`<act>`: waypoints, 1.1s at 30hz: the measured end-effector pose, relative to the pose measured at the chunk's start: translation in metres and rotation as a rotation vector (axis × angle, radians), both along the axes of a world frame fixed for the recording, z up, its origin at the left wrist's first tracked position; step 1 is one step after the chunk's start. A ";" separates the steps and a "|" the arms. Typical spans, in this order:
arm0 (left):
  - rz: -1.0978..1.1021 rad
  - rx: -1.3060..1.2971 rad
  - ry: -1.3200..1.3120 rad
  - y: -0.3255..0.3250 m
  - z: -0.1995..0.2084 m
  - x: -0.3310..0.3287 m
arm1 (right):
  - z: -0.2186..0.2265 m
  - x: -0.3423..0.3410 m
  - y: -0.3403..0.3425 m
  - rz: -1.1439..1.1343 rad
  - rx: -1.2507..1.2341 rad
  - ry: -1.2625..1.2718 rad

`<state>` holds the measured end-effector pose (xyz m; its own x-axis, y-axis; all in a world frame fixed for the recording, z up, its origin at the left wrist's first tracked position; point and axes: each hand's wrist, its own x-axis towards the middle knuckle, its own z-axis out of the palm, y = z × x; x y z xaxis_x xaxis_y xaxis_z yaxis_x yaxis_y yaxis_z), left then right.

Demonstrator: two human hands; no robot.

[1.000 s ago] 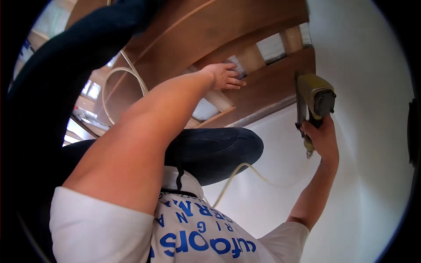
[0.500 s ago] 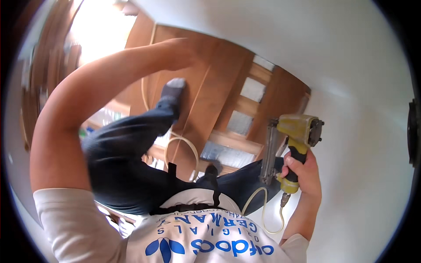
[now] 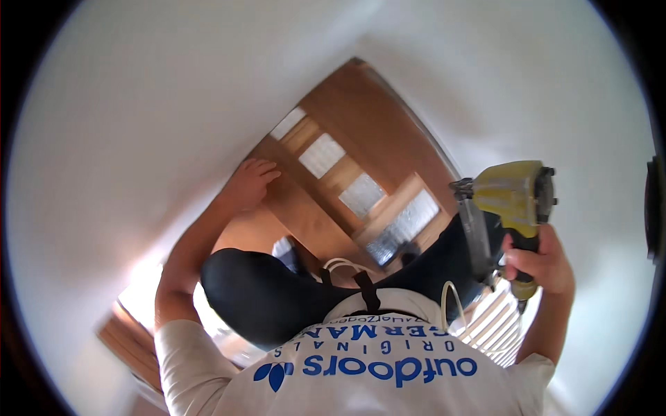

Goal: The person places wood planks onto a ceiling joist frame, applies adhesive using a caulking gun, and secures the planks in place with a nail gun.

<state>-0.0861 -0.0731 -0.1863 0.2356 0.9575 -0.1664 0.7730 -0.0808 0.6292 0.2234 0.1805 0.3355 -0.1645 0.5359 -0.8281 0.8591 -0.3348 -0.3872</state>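
Observation:
My right hand (image 3: 548, 265) is closed around the black grip of a yellow nail gun (image 3: 510, 188), held up at the right beside the white wall. The gun's nose and slanted magazine (image 3: 474, 236) face left, and a pale air hose (image 3: 452, 299) hangs near its base. My left hand (image 3: 250, 184) reaches forward at the left, fingers stretched out over the end of a brown floorboard (image 3: 302, 216) next to the wall. The fingertips seem to rest on the wood, though blur hides the exact contact.
Beyond that board, light wooden battens (image 3: 345, 173) alternate with silvery, foil-like panels (image 3: 362, 194). A wide brown board (image 3: 368, 111) runs along the far corner. White walls (image 3: 173, 104) rise on both sides. My bent knees (image 3: 243, 288) and one foot (image 3: 284, 249) are close by; loops of hose (image 3: 340, 263) lie between.
My view has swung round toward the wall corner. The left hand, blurred in the air before, now lies at the board's end. My right hand still grips the nail gun.

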 end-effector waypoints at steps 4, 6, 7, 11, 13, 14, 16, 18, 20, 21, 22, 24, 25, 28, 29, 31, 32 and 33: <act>0.055 0.115 -0.281 0.077 -0.118 0.020 | 0.007 -0.016 -0.066 -0.380 0.249 0.028; 0.221 0.089 -0.398 0.092 -0.164 0.040 | 0.010 -0.030 -0.093 -0.485 0.360 0.005; 0.151 0.135 -0.434 0.096 -0.183 0.051 | 0.014 -0.037 -0.110 -0.503 0.442 -0.044; 0.365 0.121 -0.106 0.098 -0.229 0.069 | 0.010 -0.056 -0.175 -0.665 0.647 -0.127; 0.401 0.141 0.001 0.097 -0.233 0.063 | 0.011 -0.052 -0.221 -0.751 0.764 -0.192; 0.366 0.144 0.017 0.099 -0.232 0.060 | 0.013 -0.054 -0.244 -0.816 0.823 -0.310; 0.296 0.070 0.097 0.101 -0.222 0.055 | 0.028 -0.060 -0.297 -0.981 0.895 -0.513; 0.316 0.106 0.185 0.102 -0.204 0.038 | 0.033 -0.051 -0.349 -1.087 0.938 -0.485; 0.346 0.075 0.225 0.101 -0.187 0.027 | 0.045 -0.046 -0.394 -1.175 0.979 -0.532; 0.351 0.090 0.227 0.102 -0.180 0.024 | 0.051 -0.043 -0.414 -1.236 0.952 -0.692; 0.353 0.067 0.257 0.101 -0.173 0.023 | 0.056 -0.043 -0.433 -1.228 0.938 -0.794; 0.343 0.009 0.325 0.099 -0.160 0.021 | 0.069 -0.021 -0.460 -1.189 0.872 -1.032; 0.339 0.021 0.363 0.098 -0.155 0.021 | 0.079 -0.012 -0.468 -1.227 0.715 -1.155; 0.321 0.012 0.417 0.097 -0.139 0.021 | 0.089 0.027 -0.483 -0.819 0.539 -1.532; 0.280 -0.025 0.418 0.097 -0.134 0.021 | 0.091 0.037 -0.485 -0.657 0.591 -1.602; 0.310 -0.017 0.478 0.097 -0.128 0.022 | 0.096 0.057 -0.485 -0.497 0.622 -1.667; 0.306 -0.036 0.489 0.098 -0.125 0.022 | 0.097 0.062 -0.486 -0.513 0.572 -1.674; 0.275 -0.048 0.483 0.098 -0.123 0.023 | 0.096 0.068 -0.485 -0.541 0.535 -1.740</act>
